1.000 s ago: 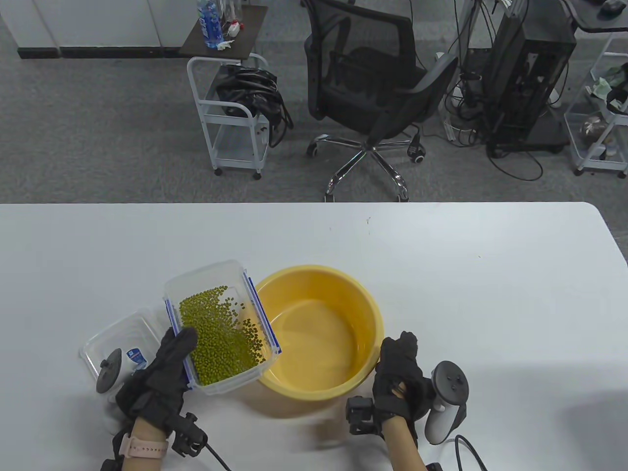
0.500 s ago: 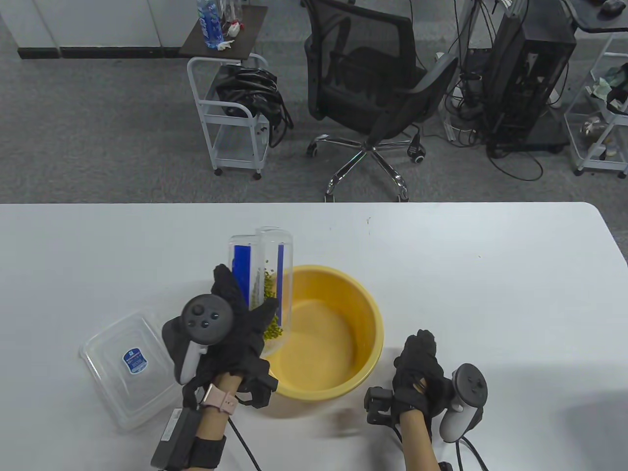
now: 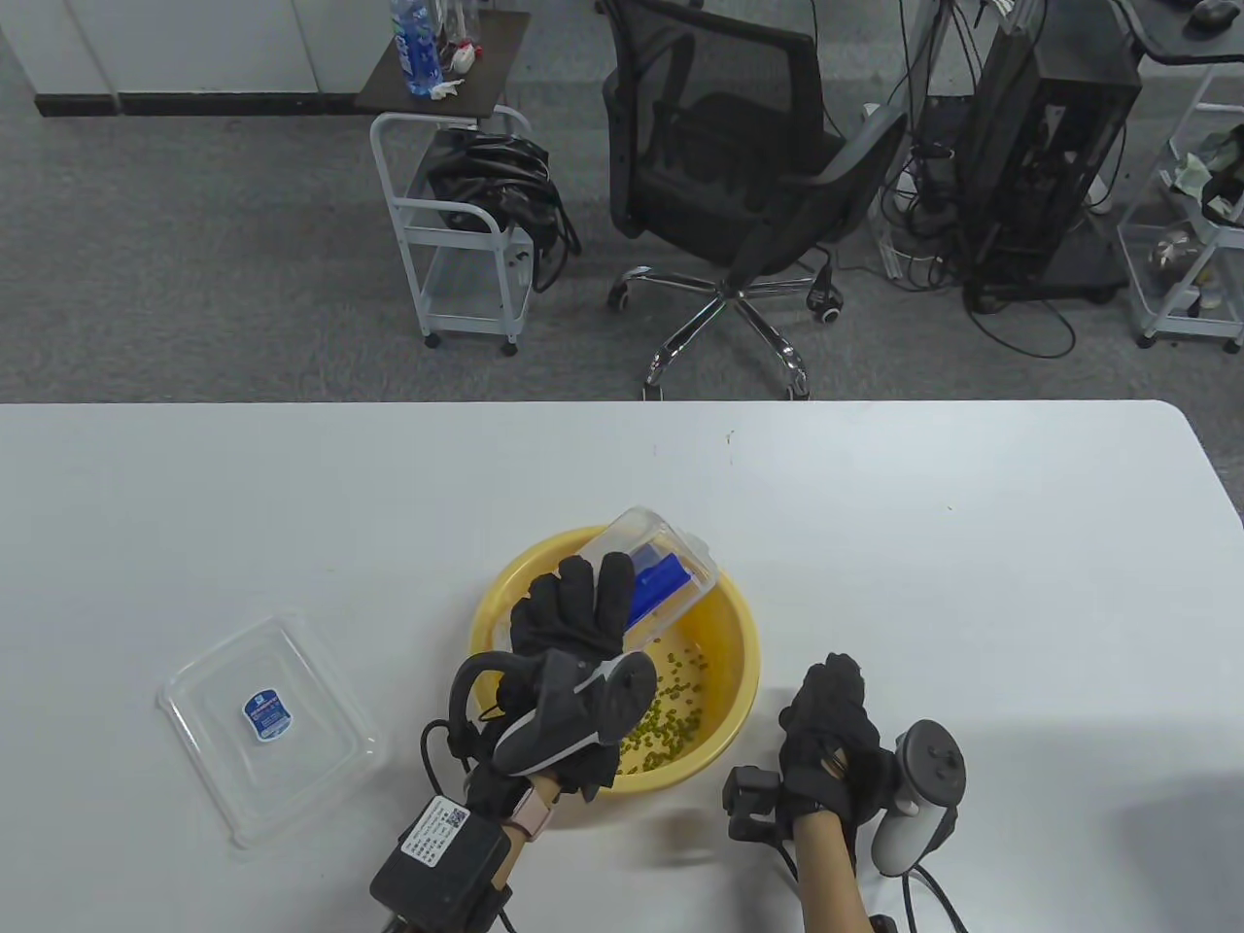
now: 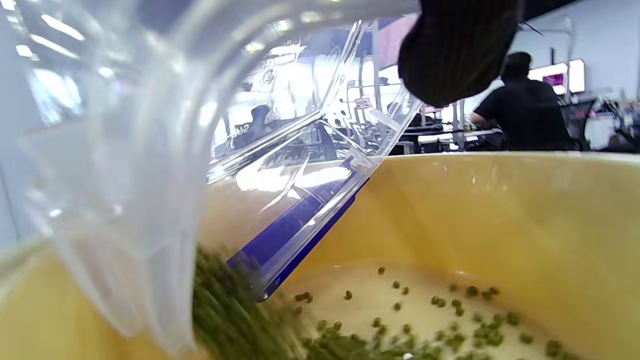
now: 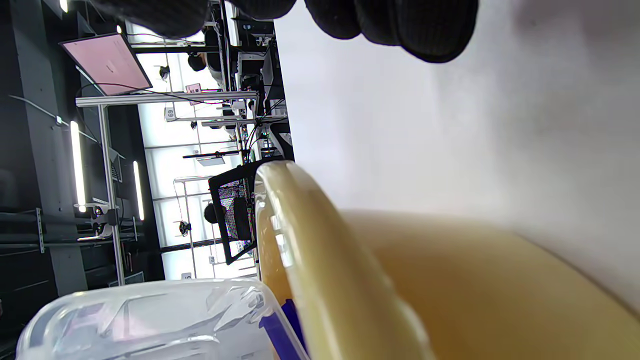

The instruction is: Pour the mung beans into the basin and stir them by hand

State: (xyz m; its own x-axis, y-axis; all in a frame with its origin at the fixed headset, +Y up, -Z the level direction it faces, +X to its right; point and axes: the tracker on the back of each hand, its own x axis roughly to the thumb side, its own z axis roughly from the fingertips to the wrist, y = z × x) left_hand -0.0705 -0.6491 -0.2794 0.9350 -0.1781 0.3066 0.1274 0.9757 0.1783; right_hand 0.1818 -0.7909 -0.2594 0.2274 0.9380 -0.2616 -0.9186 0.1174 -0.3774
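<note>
My left hand (image 3: 569, 617) grips a clear plastic container (image 3: 666, 573) with blue clips, tipped mouth-down over the yellow basin (image 3: 734, 607). Green mung beans (image 3: 666, 714) lie scattered on the basin floor. In the left wrist view the container (image 4: 150, 150) fills the left side and a blurred stream of beans (image 4: 225, 310) falls from its rim into the basin (image 4: 500, 210). My right hand (image 3: 831, 724) rests on the table just right of the basin, fingers loosely curled and holding nothing. The right wrist view shows the basin rim (image 5: 320, 250) and the container (image 5: 150, 320) beyond it.
The container's clear lid (image 3: 267, 724) with a blue label lies flat on the white table (image 3: 972, 583) to the left of the basin. An office chair (image 3: 729, 194) and a white cart (image 3: 462, 224) stand on the floor beyond the table's far edge.
My left hand has swung the container from upright at the basin's left rim to tipped over its middle, and beans have dropped into the basin. The right hand stays put.
</note>
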